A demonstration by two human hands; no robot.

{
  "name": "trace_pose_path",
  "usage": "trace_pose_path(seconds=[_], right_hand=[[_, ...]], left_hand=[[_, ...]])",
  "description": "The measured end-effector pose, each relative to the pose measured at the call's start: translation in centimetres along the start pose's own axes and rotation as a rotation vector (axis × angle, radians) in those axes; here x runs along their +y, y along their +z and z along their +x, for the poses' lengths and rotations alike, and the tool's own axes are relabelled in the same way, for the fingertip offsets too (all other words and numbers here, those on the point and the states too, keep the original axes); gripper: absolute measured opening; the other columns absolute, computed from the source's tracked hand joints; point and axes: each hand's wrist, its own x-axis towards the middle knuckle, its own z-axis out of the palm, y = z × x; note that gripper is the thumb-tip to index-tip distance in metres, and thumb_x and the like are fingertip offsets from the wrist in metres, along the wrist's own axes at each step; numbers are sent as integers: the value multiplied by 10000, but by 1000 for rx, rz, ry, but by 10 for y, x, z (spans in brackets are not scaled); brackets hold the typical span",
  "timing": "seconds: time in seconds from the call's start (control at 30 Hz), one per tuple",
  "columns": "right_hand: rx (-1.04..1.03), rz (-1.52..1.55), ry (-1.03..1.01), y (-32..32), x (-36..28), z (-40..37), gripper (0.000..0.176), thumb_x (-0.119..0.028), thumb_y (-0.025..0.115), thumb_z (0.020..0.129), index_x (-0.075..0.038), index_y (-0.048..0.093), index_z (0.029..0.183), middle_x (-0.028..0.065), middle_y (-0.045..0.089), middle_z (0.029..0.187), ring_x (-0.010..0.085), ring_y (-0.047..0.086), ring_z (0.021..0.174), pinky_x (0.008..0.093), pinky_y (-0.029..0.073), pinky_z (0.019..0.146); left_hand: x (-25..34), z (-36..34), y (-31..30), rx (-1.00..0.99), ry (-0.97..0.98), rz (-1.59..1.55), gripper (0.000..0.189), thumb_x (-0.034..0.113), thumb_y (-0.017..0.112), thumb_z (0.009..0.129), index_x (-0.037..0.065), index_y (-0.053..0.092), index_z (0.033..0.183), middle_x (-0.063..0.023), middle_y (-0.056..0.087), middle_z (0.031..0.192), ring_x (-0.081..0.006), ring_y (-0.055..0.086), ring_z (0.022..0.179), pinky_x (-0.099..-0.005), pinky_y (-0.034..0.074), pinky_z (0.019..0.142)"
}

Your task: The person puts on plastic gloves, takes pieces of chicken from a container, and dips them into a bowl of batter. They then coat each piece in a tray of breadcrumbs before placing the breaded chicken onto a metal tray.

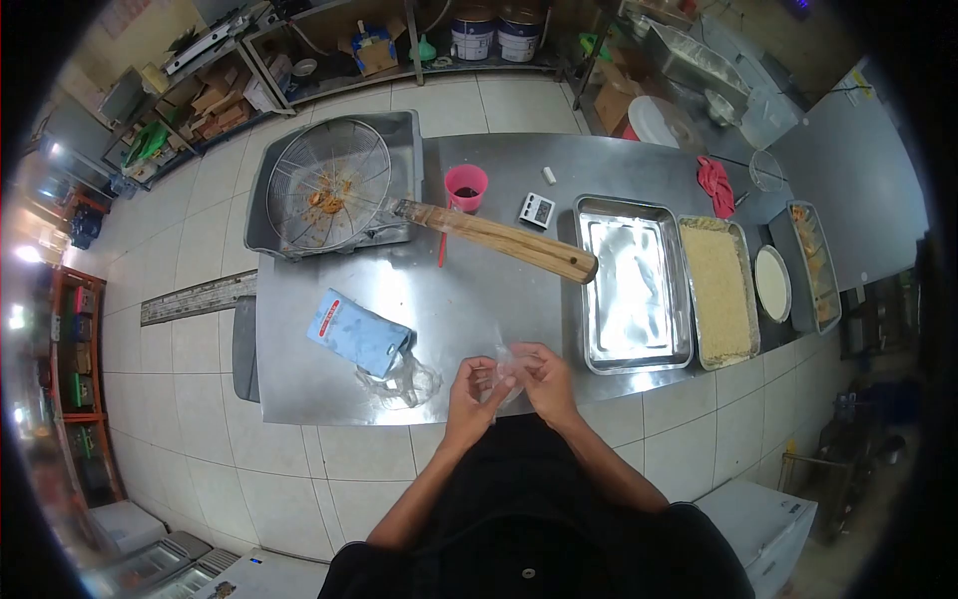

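My left hand (pixel 474 399) and my right hand (pixel 546 384) are close together at the table's near edge. Both pinch a crumpled piece of thin clear plastic (pixel 505 361), which looks like a disposable glove. To the left lies a blue packet (pixel 357 327) with a red and white label. Similar clear plastic (pixel 404 382) spills from its near end onto the steel table (pixel 479 299). Neither hand touches the packet.
A strainer's wooden handle (pixel 509 243) crosses the table; its mesh bowl (pixel 329 185) with fried bits rests over a grey tub (pixel 404 150). Nearby are a pink cup (pixel 466 183), a timer (pixel 537 211), a steel tray (pixel 636 290) and a crumb-filled tray (pixel 717 290).
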Motion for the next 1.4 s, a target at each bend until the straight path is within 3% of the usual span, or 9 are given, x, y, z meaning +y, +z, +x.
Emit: trace_pose_path(seconds=[0.47, 0.57, 0.63, 0.67, 0.73, 0.87, 1.07, 1.2, 1.4], right_hand=[[-42, 235, 163, -20, -5, -11, 251, 31, 744, 836, 5, 561, 1006, 85, 693, 855, 122, 655, 746, 244, 510, 698], [-75, 52, 114, -30, -13, -13, 171, 26, 709, 865, 8, 585, 983, 74, 696, 869, 155, 675, 809, 262, 526, 752], [2, -834, -105, -25, -39, -21, 89, 32, 667, 890, 8, 597, 939, 79, 696, 934, 170, 672, 900, 285, 531, 813], [-8, -839, -102, -23, -44, -25, 89, 32, 667, 890, 8, 597, 939, 79, 696, 934, 170, 672, 900, 285, 531, 813], [-2, -707, -456, -15, -47, -36, 38, 23, 633, 915, 5, 620, 946, 87, 679, 994, 152, 644, 915, 292, 522, 816], [-167, -317, -374, 7, -29, -61, 95, -20, 597, 956, 5, 629, 1042, 84, 656, 1042, 144, 619, 895, 292, 514, 800], [-422, 363, 378, -12, 28, -96, 259, -103, 482, 1029, -25, 527, 1272, 35, 598, 1120, 171, 598, 1064, 321, 487, 939], [-441, 440, 225, -44, 47, -133, 366, -50, 474, 1012, -23, 460, 1377, 79, 575, 1225, 179, 568, 1155, 329, 455, 1018], [70, 757, -149, -79, 21, -231, 676, 105, 487, 906, -58, 282, 1529, 115, 474, 1425, 211, 530, 1255, 344, 425, 1079]], left_hand=[[-10, -4, -29, 109, -44, -17, 85, 74, 646, 957, 8, 625, 1006, -6, 656, 906, -71, 594, 825, -212, 453, 753], [-5, -4, -41, 201, -39, -60, 121, 126, 649, 968, 21, 620, 1020, 12, 614, 865, -71, 569, 814, -230, 452, 768], [-5, -7, -43, 193, -41, -71, 135, 140, 649, 970, 26, 620, 1036, 3, 621, 875, -74, 574, 823, -233, 457, 781], [-5, -9, -42, 178, -21, -47, 151, 154, 655, 968, 19, 622, 1028, -7, 629, 894, -81, 584, 841, -238, 465, 791], [-3, -15, -39, 163, -10, -12, 156, 155, 656, 968, 14, 622, 1024, -12, 634, 900, -84, 587, 847, -238, 465, 797], [4, -33, -22, 106, 93, 71, 145, 141, 655, 966, 11, 638, 1026, -12, 651, 906, -78, 588, 856, -238, 467, 792], [12, -86, 1, 145, 433, 460, 94, 59, 683, 882, 28, 699, 969, -109, 668, 881, -244, 607, 769, -334, 473, 703], [-3, -134, 29, 6, 577, 681, 101, 94, 699, 874, 27, 697, 949, -125, 632, 838, -303, 598, 800, -380, 472, 708], [-25, -217, 82, -110, 398, 549, 96, 79, 700, 891, 3, 687, 947, -103, 624, 832, -222, 606, 776, -325, 473, 709]])
